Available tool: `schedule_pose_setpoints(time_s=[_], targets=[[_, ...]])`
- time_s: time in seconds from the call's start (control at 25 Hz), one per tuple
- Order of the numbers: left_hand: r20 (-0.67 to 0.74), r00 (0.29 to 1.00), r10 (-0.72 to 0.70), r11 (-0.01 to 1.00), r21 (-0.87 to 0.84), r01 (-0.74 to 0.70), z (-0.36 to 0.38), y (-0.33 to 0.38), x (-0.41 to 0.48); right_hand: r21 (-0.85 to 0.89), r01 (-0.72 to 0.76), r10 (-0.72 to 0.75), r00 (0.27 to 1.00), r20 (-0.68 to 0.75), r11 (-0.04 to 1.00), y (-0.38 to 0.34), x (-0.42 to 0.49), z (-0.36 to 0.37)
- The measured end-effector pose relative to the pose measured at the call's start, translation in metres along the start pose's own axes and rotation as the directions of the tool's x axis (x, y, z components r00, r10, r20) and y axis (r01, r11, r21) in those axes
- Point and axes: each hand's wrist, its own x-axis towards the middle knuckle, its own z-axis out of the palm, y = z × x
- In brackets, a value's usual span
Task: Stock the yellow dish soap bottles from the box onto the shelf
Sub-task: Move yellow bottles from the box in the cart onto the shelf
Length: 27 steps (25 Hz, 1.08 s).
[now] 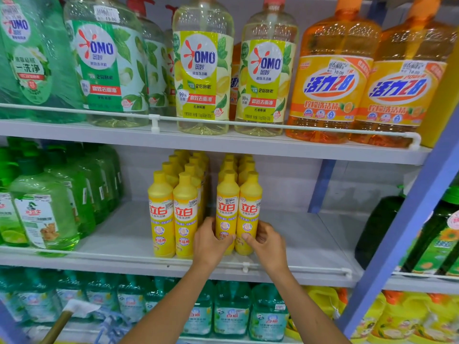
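Several yellow dish soap bottles stand in rows on the middle shelf (pixel 129 234). A left pair of rows is fronted by two bottles (pixel 173 214). To the right stands a second pair of rows. My left hand (pixel 211 242) grips the front left bottle (pixel 226 207) of that pair low down. My right hand (pixel 267 240) grips the front right bottle (pixel 249 207) beside it. Both bottles stand upright on the shelf, touching each other. The box is out of view.
Green detergent bottles (pixel 47 214) fill the middle shelf's left side, and dark green bottles (pixel 377 227) stand at the right. A white rail (pixel 246 265) runs along the shelf front. Large OMO and orange bottles (pixel 332 78) sit above. A blue upright post (pixel 407 219) stands at right.
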Motion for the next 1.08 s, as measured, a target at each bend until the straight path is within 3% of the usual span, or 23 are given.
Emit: schedule_pose_setpoints(time_s=[0.72,1.08], targets=[[-0.125,0.992,-0.019,0.996,0.08,0.029,0.02,-0.002,0.013,-0.024,-0.029,0.03,0.999,0.027,0.999,0.005,0.024,0.001],[-0.082,0.996,-0.032,0.997,0.063,0.037,0.016,-0.004,0.014,-0.095,-0.009,0.014,0.998,0.057,0.995,-0.008,0.02,-0.003]])
